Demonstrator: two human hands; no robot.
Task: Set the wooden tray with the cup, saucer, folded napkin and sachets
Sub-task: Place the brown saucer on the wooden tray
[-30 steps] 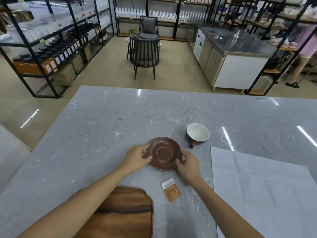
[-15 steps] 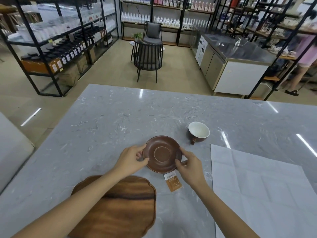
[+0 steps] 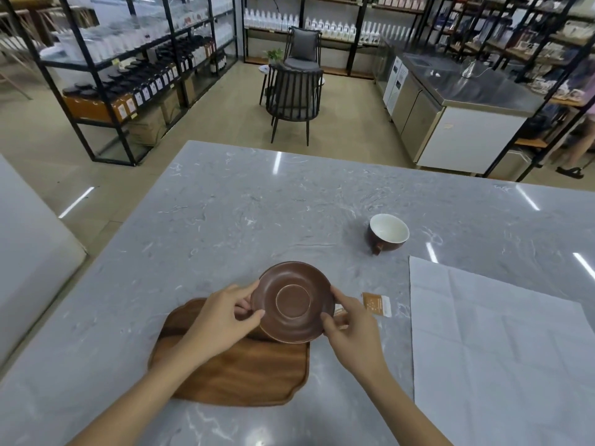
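I hold a brown saucer [image 3: 293,302] by its rim, my left hand [image 3: 222,320] on its left edge and my right hand [image 3: 352,329] on its right edge. The saucer hangs tilted over the far right corner of the wooden tray [image 3: 238,371], which lies near the table's front. A brown cup [image 3: 388,233] with a white inside stands on the table farther back and to the right. An orange and white sachet [image 3: 376,304] lies just right of my right hand; a second one is partly hidden under that hand. A white napkin [image 3: 502,346] lies unfolded at the right.
The grey marble table [image 3: 257,214] stretches ahead and to both sides. Beyond its far edge stand two dark chairs [image 3: 294,91], black shelving racks [image 3: 135,75] with bottles, and a steel counter [image 3: 457,101]. A person's legs [image 3: 579,146] show at the far right.
Both hands have lifted the saucer off the table and carried it toward me, over the tray's far right corner. The view has tilted, so more of the tray shows.
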